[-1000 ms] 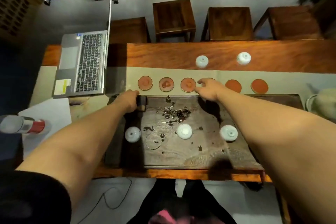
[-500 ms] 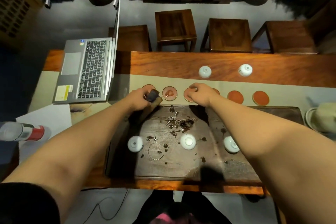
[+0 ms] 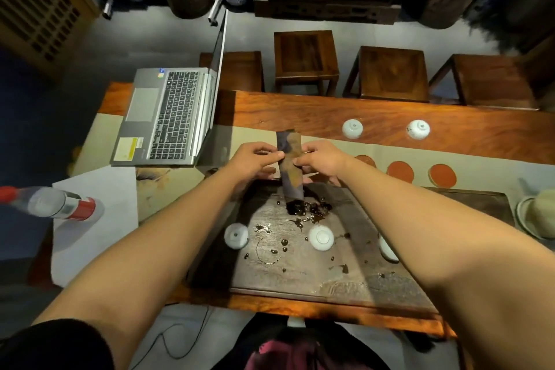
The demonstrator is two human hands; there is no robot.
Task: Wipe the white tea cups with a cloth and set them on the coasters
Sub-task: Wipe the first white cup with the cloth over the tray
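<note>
A long dark cloth [image 3: 290,165] hangs stretched between my hands above the far edge of the dark tea tray [image 3: 336,282]. My left hand [image 3: 255,159] pinches its left edge and my right hand [image 3: 322,161] pinches its right edge. Three white tea cups stand upside down on the tray: one at the left [image 3: 236,236], one in the middle [image 3: 320,237], one [image 3: 388,248] partly hidden by my right forearm. Two more cups [image 3: 352,128] [image 3: 418,129] stand on the bare wood beyond. Red round coasters [image 3: 400,172] [image 3: 442,175] lie on the beige runner; others are hidden behind my hands.
An open laptop [image 3: 168,117] sits at the far left. A red-and-white bottle [image 3: 57,206] lies on white paper at the left. Wet tea leaves [image 3: 309,209] are scattered on the tray. A pale lidded vessel [image 3: 540,213] stands at the right edge. Wooden stools [image 3: 304,60] line the far side.
My left hand lifted the folded cloth from the tray's far left corner. My right hand left the coasters and joined it, and the cloth now hangs unfolded between both hands.
</note>
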